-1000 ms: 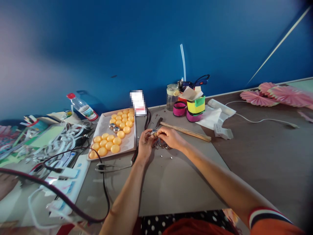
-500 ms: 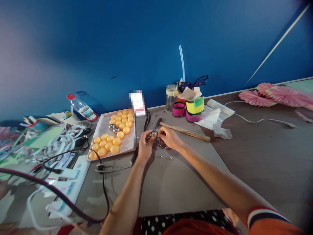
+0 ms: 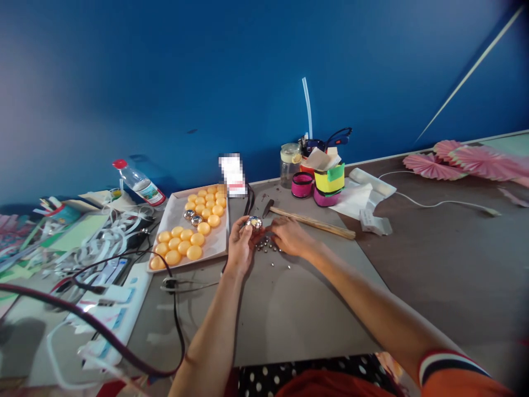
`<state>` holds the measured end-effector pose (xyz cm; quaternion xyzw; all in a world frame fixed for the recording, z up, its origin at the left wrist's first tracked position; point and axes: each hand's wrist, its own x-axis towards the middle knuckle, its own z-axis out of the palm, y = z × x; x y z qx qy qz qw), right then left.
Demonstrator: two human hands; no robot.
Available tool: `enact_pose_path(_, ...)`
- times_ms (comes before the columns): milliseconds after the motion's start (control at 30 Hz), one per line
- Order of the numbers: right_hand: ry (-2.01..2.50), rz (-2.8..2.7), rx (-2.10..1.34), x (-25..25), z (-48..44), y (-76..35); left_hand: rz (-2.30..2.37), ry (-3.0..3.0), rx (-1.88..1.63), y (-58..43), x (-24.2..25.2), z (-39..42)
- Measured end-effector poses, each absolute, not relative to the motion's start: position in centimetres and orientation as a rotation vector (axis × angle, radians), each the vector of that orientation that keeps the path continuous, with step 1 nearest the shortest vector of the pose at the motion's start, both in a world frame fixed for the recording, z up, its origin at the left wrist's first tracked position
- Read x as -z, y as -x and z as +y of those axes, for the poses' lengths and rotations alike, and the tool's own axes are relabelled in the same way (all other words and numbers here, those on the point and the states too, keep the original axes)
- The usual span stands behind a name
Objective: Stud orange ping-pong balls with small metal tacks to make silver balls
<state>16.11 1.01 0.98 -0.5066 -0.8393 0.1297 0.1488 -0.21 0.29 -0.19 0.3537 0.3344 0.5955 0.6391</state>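
Observation:
My left hand [image 3: 239,249] is closed round a shiny ball studded with silver beads [image 3: 254,223], a patch of yellow showing on it. Just to the right, my right hand [image 3: 290,236] hovers low over the mat, its fingers parted and bent down beside a small heap of silver beads [image 3: 266,246]. The fingertips point toward the ball without touching it; nothing is seen between them. Two loose beads [image 3: 281,266] lie nearer to me. Left of my hands, a white tray [image 3: 212,247] carries several orange balls [image 3: 194,252] and two silver-studded balls [image 3: 196,220].
Behind my right hand lies a hammer [image 3: 318,223] with a wooden handle. A glass jar [image 3: 290,168], magenta and yellow holders [image 3: 329,179] and white paper [image 3: 351,198] stand or lie farther back. Cables [image 3: 177,325], a power strip [image 3: 124,309] and a tilted bottle [image 3: 142,184] crowd the left.
My right hand has come away from the studded ball and moved right, down toward the loose beads. My left hand has shifted slightly left with the ball, which shows more now.

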Motion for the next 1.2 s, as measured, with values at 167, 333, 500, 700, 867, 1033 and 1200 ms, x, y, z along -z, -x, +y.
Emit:
enact_pose_path(167, 1.530, -2.534, -0.216, -0.4, 0.8, -14.8, 0.753, -0.807, -1.365, 0.2, 0.3, 0.3)
enact_pose_path(333, 1.510, -2.495, -0.202, -0.1, 0.9, -14.6, 0.753, -0.805, -1.365, 0.2, 0.2, 0.3)
enact_pose_path(500, 1.387, -2.110, -0.436, 0.0, 1.2, -15.0, 0.772, -0.814, -1.377, 0.3, 0.4, 0.4)
enact_pose_path(700, 1.252, -1.555, -1.111, -0.3, 1.3, -15.2, 0.802, -0.850, -1.359, 0.2, 0.5, 0.4)
enact_pose_path(867, 1.008, -1.316, -1.331, -0.8, 1.3, -15.1, 0.829, -0.862, -1.365, 0.1, 0.4, 0.4)
enact_pose_path(1033, 0.893, -1.245, -1.414, -0.9, 1.6, -15.5, 0.838, -0.870, -1.359, 0.1, 0.4, 0.4)
enact_pose_path(1200, 0.767, -1.157, -1.521, -1.0, 1.6, -15.7, 0.826, -0.890, -1.343, 0.1, 0.5, 0.3)
